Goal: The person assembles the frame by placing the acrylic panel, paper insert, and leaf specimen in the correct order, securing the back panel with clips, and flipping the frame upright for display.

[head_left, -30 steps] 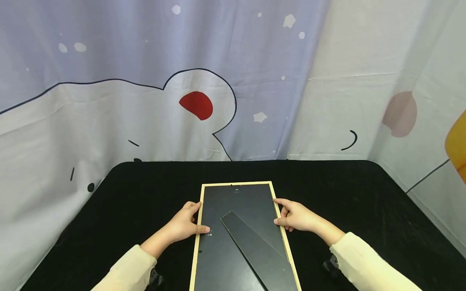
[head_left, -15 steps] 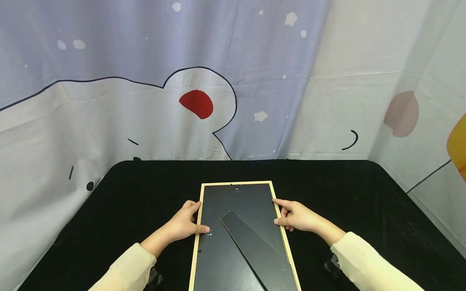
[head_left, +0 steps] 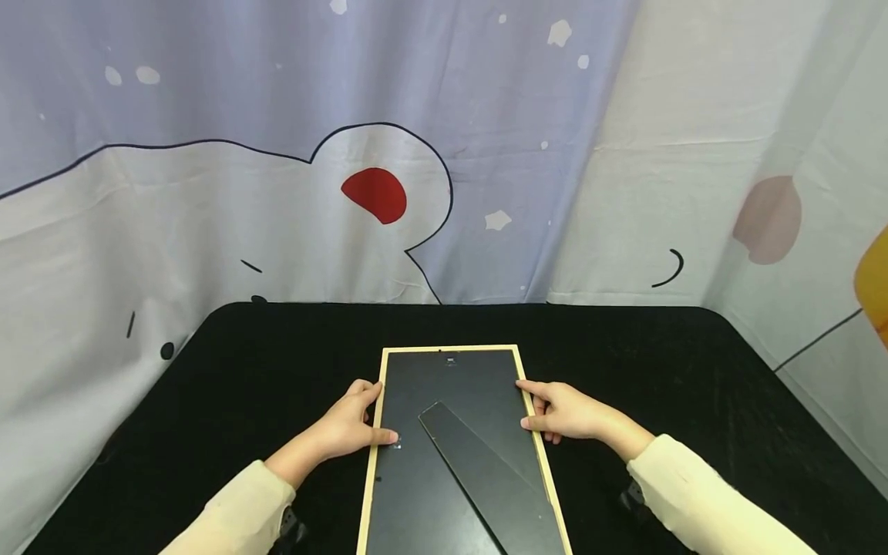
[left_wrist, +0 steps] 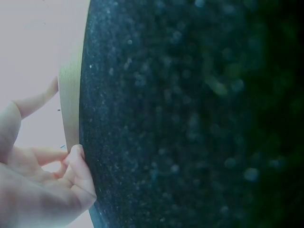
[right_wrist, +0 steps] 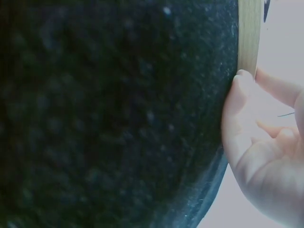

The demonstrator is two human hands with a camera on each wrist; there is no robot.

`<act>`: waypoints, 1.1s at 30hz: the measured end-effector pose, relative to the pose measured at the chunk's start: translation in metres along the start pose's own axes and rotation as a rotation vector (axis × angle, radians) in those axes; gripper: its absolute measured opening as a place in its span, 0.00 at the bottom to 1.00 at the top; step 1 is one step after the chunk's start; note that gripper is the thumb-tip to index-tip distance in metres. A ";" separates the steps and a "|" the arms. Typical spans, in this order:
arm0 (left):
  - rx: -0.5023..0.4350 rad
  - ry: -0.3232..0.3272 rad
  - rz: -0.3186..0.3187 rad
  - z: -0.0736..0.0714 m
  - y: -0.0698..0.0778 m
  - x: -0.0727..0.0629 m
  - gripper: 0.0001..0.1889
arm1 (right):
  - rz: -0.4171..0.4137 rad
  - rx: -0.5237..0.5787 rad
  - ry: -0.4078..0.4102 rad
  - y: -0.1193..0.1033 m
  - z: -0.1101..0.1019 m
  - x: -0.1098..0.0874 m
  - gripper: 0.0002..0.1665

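A picture frame (head_left: pixel 409 493) with a thin pale wood border lies back side up, its lower end cut off by the head view's bottom edge. Slanting across its dark backing is a black stand leg (head_left: pixel 479 470). My left hand (head_left: pixel 347 428) grips the left border, thumb over the backing and fingers at the outer side. On the opposite border, my right hand (head_left: pixel 572 412) holds on with index finger and thumb, other fingers curled below. In the left wrist view, fingertips (left_wrist: pixel 76 151) touch the wooden edge; in the right wrist view, a fingertip (right_wrist: pixel 243 75) meets it too.
A black cloth (head_left: pixel 291 362) covers the table under the frame and fills much of both wrist views, blurred. Behind the table hangs a pale curtain (head_left: pixel 499 154) with printed shapes, continuing along the right side.
Both hands keep their hold on the picture frame, which stays nearly in place. The head view has tilted very slightly.
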State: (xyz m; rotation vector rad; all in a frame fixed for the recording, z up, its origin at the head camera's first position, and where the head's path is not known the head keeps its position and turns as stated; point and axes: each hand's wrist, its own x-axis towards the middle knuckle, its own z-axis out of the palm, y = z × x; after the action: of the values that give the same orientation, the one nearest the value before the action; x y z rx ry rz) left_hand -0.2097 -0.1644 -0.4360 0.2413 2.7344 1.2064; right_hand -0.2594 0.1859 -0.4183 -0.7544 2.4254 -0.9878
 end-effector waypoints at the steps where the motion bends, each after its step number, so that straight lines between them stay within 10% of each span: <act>1: 0.005 0.001 0.002 -0.001 0.000 0.000 0.48 | -0.004 -0.007 -0.006 -0.002 -0.001 0.000 0.43; 13: 0.034 -0.001 0.022 -0.007 0.002 0.000 0.49 | -0.052 -0.156 -0.064 -0.009 -0.009 0.007 0.40; 33: 0.034 -0.021 0.008 -0.001 -0.003 -0.001 0.49 | -0.049 -0.006 0.002 0.006 0.002 0.001 0.48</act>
State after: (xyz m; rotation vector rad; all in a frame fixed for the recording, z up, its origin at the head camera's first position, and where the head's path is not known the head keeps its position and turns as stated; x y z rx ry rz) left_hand -0.2092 -0.1676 -0.4372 0.2674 2.7402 1.1535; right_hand -0.2612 0.1884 -0.4241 -0.8182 2.4233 -1.0011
